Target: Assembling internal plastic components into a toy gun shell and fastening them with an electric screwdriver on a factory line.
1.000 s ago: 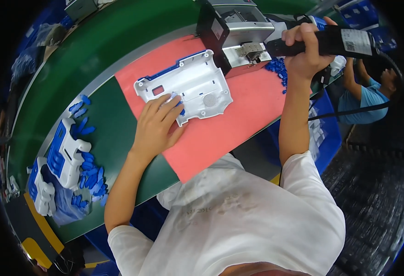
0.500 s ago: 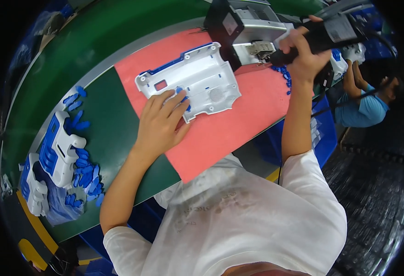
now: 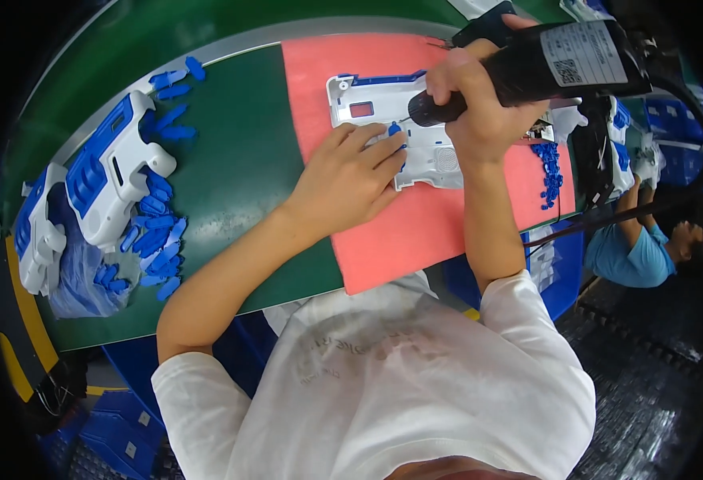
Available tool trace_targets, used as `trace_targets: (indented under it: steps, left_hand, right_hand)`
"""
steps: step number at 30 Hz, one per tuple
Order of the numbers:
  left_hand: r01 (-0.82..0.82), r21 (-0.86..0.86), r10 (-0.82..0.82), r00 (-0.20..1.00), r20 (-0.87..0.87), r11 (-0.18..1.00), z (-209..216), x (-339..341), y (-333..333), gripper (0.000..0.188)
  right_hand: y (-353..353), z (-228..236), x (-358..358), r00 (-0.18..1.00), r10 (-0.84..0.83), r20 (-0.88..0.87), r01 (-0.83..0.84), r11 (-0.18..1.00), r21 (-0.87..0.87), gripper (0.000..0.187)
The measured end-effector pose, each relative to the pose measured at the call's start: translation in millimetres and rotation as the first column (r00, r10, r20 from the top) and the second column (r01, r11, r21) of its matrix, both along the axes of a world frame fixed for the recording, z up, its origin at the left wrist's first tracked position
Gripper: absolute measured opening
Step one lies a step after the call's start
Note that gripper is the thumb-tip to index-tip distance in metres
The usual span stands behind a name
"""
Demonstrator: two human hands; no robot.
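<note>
A white plastic housing half (image 3: 423,142) with a blue edge lies inside-up on a salmon-pink mat (image 3: 403,236). My left hand (image 3: 351,172) rests on its near left part. Its fingertips press by a small blue plastic piece (image 3: 395,129) set in the housing, and its thumb is at the near edge. My right hand (image 3: 479,112) is closed round a black power screwdriver (image 3: 519,74), held nearly level over the housing. The thin bit points left and ends close to the blue piece; whether it touches cannot be made out. My right hand and the tool hide the housing's far right part.
Blue-and-white housings (image 3: 107,172) and loose blue pieces (image 3: 155,240) lie at the left on the green table (image 3: 239,160). Small blue parts (image 3: 549,172) are heaped at the mat's right. A black cable (image 3: 691,104) trails from the screwdriver. A co-worker (image 3: 635,248) is at far right.
My right hand has brought the screwdriver left, from beside the metal device to over the housing. My left hand stays on the housing. The whole view has shifted, so the table appears further right.
</note>
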State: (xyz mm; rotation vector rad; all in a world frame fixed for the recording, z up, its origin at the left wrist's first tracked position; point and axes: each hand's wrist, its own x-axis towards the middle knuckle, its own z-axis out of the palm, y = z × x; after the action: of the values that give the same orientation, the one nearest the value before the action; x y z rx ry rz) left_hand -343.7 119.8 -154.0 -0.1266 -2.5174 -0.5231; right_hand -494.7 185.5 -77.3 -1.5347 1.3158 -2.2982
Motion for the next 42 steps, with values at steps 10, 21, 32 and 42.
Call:
trace_targets:
  steps: [10,21,32,42]
  left_hand:
    - [-0.003,-0.002,0.003,1.000,-0.005,1.000,-1.4,1.2,-0.8,0.031]
    - [-0.011,0.015,0.011,1.000,0.000,1.000,-2.9,0.0,-2.0,0.031]
    - [0.005,-0.019,-0.005,1.000,0.019,1.000,-0.4,2.1,-3.5,0.039]
    - [0.006,0.018,-0.006,1.000,0.008,1.000,6.1,-2.0,2.2,0.040]
  right_hand:
    - [-7.4,-7.7,3.8,1.000,0.004,-0.006,-0.004,1.000,0.007,0.055]
    - [-8.4,-14.1,5.3,0.992,-0.029,-0.119,0.041,0.994,0.098,0.045]
    - [51.6,31.0,-29.4,0.973,-0.227,0.047,0.231,0.936,-0.265,0.021]
    - [118.7,28.0,-110.2,0.862,-0.507,0.022,0.506,0.854,-0.118,0.039]
